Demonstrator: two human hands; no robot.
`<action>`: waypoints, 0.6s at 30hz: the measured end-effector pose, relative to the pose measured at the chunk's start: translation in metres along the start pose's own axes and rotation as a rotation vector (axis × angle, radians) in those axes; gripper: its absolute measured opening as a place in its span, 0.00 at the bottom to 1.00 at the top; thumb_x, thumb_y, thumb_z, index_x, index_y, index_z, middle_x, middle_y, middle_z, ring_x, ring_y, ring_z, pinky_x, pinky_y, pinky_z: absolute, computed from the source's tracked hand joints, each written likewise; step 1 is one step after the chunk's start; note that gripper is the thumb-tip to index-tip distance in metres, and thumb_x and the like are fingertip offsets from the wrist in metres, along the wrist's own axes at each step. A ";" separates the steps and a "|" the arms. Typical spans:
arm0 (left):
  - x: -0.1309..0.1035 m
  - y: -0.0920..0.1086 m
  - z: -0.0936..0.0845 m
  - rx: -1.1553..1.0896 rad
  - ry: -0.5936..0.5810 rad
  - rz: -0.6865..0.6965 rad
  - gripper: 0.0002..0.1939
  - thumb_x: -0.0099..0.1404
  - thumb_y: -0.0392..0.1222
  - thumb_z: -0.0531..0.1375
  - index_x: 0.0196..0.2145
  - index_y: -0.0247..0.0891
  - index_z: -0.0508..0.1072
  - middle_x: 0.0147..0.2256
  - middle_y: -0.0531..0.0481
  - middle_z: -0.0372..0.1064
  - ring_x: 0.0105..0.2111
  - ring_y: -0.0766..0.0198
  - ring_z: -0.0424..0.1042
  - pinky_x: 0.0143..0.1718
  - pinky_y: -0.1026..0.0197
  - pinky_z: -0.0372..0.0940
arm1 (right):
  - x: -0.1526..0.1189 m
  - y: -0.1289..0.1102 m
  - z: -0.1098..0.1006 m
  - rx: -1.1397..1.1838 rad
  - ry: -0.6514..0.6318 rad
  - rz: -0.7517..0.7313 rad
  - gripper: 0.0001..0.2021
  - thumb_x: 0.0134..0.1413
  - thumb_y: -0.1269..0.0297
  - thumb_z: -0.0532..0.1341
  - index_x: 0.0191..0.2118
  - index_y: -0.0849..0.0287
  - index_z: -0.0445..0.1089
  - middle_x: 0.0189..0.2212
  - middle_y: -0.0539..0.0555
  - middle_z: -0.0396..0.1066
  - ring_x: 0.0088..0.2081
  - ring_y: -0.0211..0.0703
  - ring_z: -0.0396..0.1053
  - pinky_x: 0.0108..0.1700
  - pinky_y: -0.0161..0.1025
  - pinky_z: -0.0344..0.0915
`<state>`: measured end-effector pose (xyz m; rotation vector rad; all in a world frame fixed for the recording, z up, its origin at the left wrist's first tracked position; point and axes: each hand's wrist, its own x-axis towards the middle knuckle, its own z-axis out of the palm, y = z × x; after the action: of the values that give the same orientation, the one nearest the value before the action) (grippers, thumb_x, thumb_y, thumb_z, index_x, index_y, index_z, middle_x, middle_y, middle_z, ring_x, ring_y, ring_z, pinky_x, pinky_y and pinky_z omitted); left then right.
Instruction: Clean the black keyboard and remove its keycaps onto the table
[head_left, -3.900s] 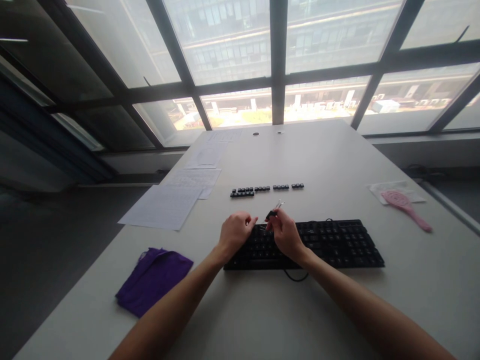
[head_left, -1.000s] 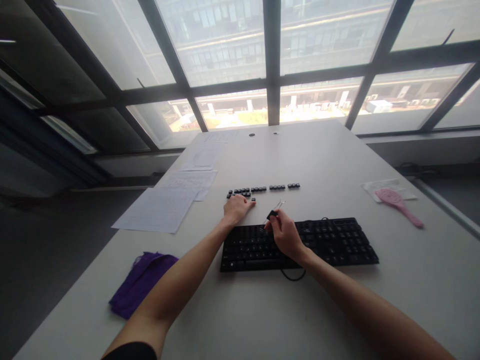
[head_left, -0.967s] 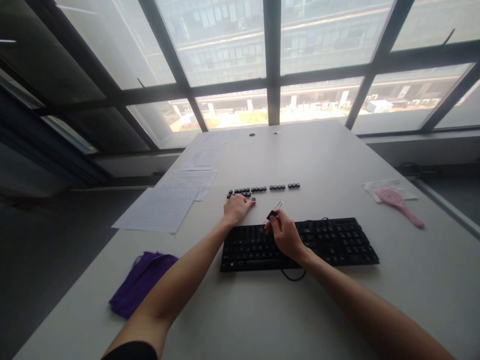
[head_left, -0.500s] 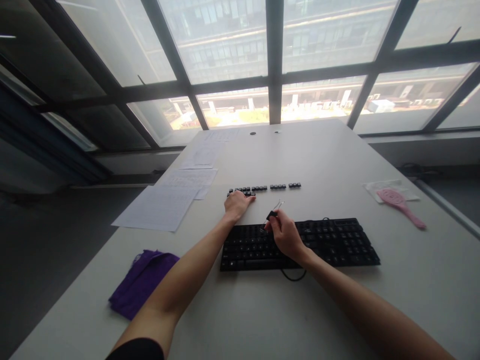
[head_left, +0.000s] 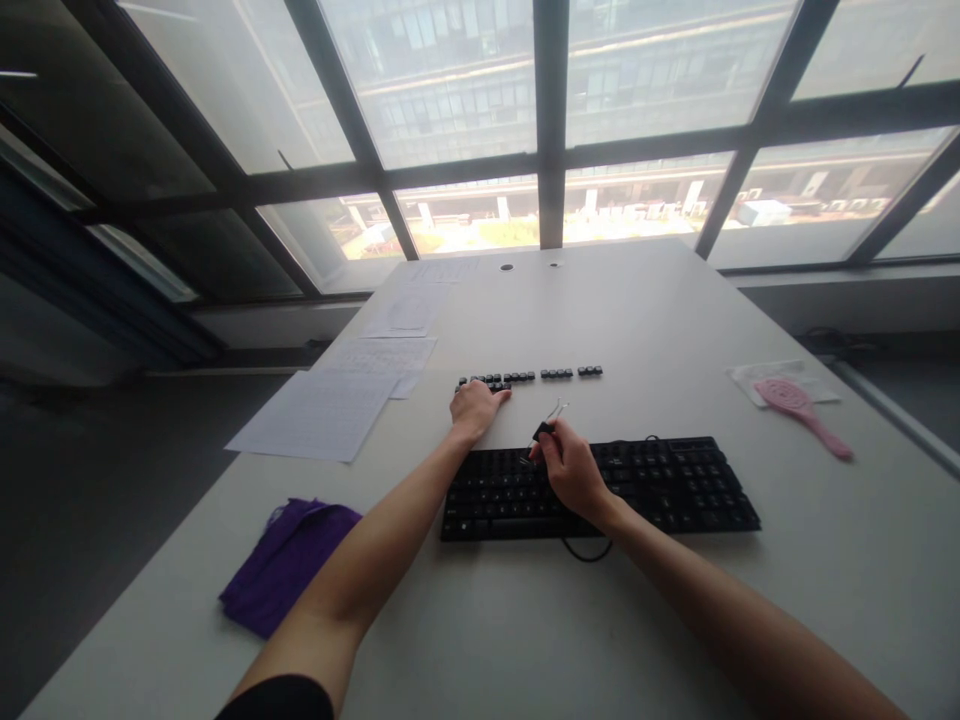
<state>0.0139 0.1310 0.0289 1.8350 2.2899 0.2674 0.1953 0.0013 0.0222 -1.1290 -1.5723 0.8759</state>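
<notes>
Beyond the black keyboard (head_left: 675,490), several loose black keycaps (head_left: 556,373) lie in a row of small groups. My left hand (head_left: 474,410) rests at the left end of the row, touching the keycaps there; its thumb is stretched out to the right and its fingertips are hidden behind the hand. My right hand (head_left: 568,462) is closed round a small black tool (head_left: 544,431) with thin wire prongs, held above the keyboard's upper edge. A cable shows at the near side of the keyboard.
Paper sheets (head_left: 307,412) lie along the left side of the white table (head_left: 585,620). A folded purple cloth (head_left: 289,565) is beside my left forearm. At the right, a pink hairbrush (head_left: 799,405) lies partly on a white wrapper (head_left: 821,385). Windows stand behind.
</notes>
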 end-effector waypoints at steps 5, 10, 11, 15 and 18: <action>0.001 0.000 0.001 -0.001 -0.001 0.002 0.28 0.60 0.66 0.61 0.38 0.36 0.81 0.40 0.32 0.78 0.44 0.46 0.77 0.43 0.53 0.69 | 0.000 0.000 0.000 -0.006 -0.007 -0.008 0.07 0.67 0.63 0.52 0.36 0.55 0.63 0.27 0.51 0.75 0.29 0.42 0.73 0.37 0.38 0.66; 0.000 0.001 0.001 0.001 0.017 -0.003 0.28 0.60 0.66 0.61 0.38 0.36 0.81 0.40 0.33 0.78 0.43 0.46 0.77 0.42 0.53 0.69 | 0.000 -0.001 0.000 -0.016 -0.004 -0.014 0.08 0.67 0.62 0.52 0.35 0.55 0.64 0.27 0.51 0.75 0.29 0.43 0.73 0.38 0.39 0.66; 0.000 0.002 0.000 -0.001 0.016 -0.004 0.28 0.61 0.66 0.61 0.37 0.36 0.81 0.40 0.33 0.78 0.43 0.46 0.77 0.42 0.54 0.69 | 0.000 -0.001 -0.001 -0.013 -0.003 -0.017 0.08 0.67 0.62 0.52 0.35 0.55 0.64 0.27 0.51 0.75 0.29 0.43 0.73 0.37 0.39 0.66; -0.006 0.001 -0.011 -0.013 -0.022 0.031 0.26 0.62 0.66 0.60 0.32 0.38 0.81 0.36 0.36 0.78 0.40 0.48 0.77 0.40 0.56 0.67 | -0.001 -0.001 -0.001 0.008 0.013 -0.024 0.08 0.67 0.61 0.52 0.35 0.54 0.63 0.28 0.51 0.74 0.30 0.43 0.72 0.37 0.39 0.66; -0.031 -0.005 -0.022 -0.012 -0.018 0.166 0.27 0.66 0.65 0.56 0.26 0.39 0.78 0.30 0.40 0.77 0.35 0.52 0.76 0.37 0.57 0.65 | 0.000 0.001 -0.001 0.030 0.057 -0.031 0.08 0.67 0.61 0.52 0.37 0.55 0.64 0.29 0.52 0.74 0.31 0.44 0.72 0.38 0.40 0.66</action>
<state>0.0105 0.0992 0.0501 2.0154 2.1226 0.2875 0.1960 0.0015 0.0218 -1.0959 -1.5211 0.8371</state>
